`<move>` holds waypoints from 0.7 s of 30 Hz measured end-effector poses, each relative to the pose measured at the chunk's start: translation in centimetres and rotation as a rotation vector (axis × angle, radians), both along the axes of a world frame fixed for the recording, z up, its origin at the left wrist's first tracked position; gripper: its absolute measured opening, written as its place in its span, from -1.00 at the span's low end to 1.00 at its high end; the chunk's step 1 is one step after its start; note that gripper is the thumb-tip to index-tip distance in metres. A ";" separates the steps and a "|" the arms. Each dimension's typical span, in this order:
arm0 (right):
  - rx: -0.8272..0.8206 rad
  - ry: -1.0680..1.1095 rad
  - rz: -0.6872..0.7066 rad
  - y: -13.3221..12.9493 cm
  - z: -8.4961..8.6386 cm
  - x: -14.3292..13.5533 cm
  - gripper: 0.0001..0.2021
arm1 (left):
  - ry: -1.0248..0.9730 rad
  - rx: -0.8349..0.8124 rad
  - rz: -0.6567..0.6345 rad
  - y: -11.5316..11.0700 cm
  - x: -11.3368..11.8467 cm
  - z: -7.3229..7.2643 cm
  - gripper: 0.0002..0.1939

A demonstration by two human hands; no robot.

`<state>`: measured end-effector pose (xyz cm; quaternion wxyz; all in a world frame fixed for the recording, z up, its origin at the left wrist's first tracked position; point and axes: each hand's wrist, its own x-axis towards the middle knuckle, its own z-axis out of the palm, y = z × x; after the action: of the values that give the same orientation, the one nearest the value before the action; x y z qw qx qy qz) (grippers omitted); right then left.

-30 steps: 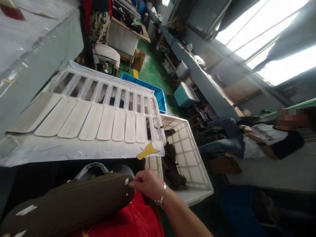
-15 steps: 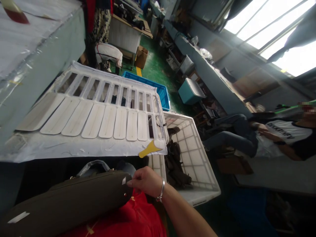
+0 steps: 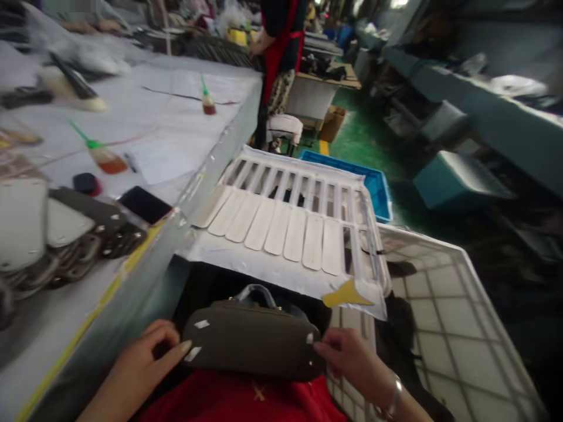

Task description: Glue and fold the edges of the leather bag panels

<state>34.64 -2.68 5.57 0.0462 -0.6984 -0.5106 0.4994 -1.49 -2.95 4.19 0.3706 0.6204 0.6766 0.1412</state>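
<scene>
A dark olive handbag [image 3: 250, 343] rests on my lap over red cloth [image 3: 246, 401], its flat base turned towards me. White tape pieces [image 3: 201, 323] stick near its corners, and a clear-wrapped handle [image 3: 256, 291] shows behind its far edge. My left hand [image 3: 152, 354] grips the left end of the bag, thumb beside a tape piece. At the opposite end my right hand [image 3: 347, 350] pinches the bag's edge close to another tape piece. The fingertips on the far side of the bag are partly hidden.
Ahead stands a white slatted rack [image 3: 281, 234] with pale strips and a yellow piece [image 3: 347, 294] on it. A white crate [image 3: 444, 281] with dark items is at right, a blue bin [image 3: 378, 187] behind. The left table [image 3: 224, 126] bears bottles, a phone and bag parts.
The view has swung left, bringing the table into sight. My left hand has appeared at the bag's left end. The bag now sits squarer before me; my right hand stays on its right end.
</scene>
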 end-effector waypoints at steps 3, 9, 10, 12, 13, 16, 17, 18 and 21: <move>-0.047 0.063 0.013 0.4 -0.8 0.0 -0.69 | -0.010 -0.038 0.004 0.7 -1.0 0.6 -0.64; -0.053 0.091 0.008 0.1 -1.1 -0.2 -0.62 | -0.179 -0.083 0.063 1.1 -0.5 1.1 -0.66; -0.052 0.097 0.000 0.1 -1.2 -0.2 -0.61 | -0.205 -0.086 0.074 1.1 -0.6 1.1 -0.65; -0.050 0.105 -0.003 0.1 -1.4 -0.1 -0.59 | -0.252 -0.088 0.096 1.0 -0.7 0.9 -0.65; -0.053 0.106 0.003 0.2 -1.5 -0.1 -0.59 | -0.275 -0.089 0.105 0.9 -0.8 0.7 -0.65; -0.076 0.106 0.010 0.2 -1.7 -0.1 -0.58 | -0.331 -0.104 0.136 0.9 -1.0 0.5 -0.65; -0.087 0.107 0.008 0.2 -1.7 0.0 -0.58 | -0.340 -0.104 0.143 0.9 -1.0 0.5 -0.65; -0.094 0.107 0.006 0.3 -1.8 0.0 -0.58 | -0.340 -0.101 0.146 1.0 -1.1 0.5 -0.66; -0.101 0.095 0.021 0.2 -1.7 0.0 -0.58 | -0.317 -0.089 0.126 1.3 -1.2 0.6 -0.68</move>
<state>34.64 -2.43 3.91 0.0298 -0.6698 -0.4892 0.5578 -2.67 -1.64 4.78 0.4903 0.5297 0.6528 0.2300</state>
